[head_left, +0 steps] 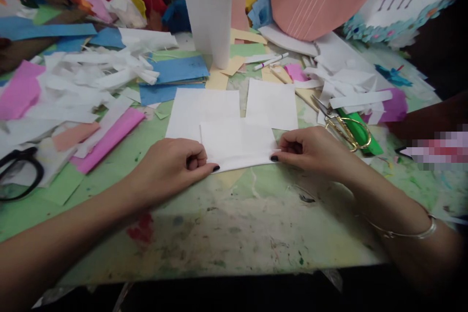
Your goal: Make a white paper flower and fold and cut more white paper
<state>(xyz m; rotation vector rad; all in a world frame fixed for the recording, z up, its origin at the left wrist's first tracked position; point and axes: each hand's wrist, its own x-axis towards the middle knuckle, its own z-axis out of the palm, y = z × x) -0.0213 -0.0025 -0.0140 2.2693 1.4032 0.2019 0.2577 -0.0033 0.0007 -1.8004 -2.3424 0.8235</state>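
A white sheet of paper [237, 142] lies on the green, paint-stained table [234, 224], its near edge folded over. My left hand [171, 168] is curled, its thumb pressing the fold's left end. My right hand [310, 148] is curled too and pinches the fold's right end between thumb and fingers. Two more white sheets [199, 109] [272, 103] lie flat just behind the folded one.
Gold-handled scissors [341, 126] lie on a green strip right of my right hand. Black scissors [18, 173] sit at the left edge. A white paper roll [210, 9] stands behind. Pink crepe [106, 139], blue sheets [175, 75], white scraps, a pen [270, 62] and paper crafts crowd the back.
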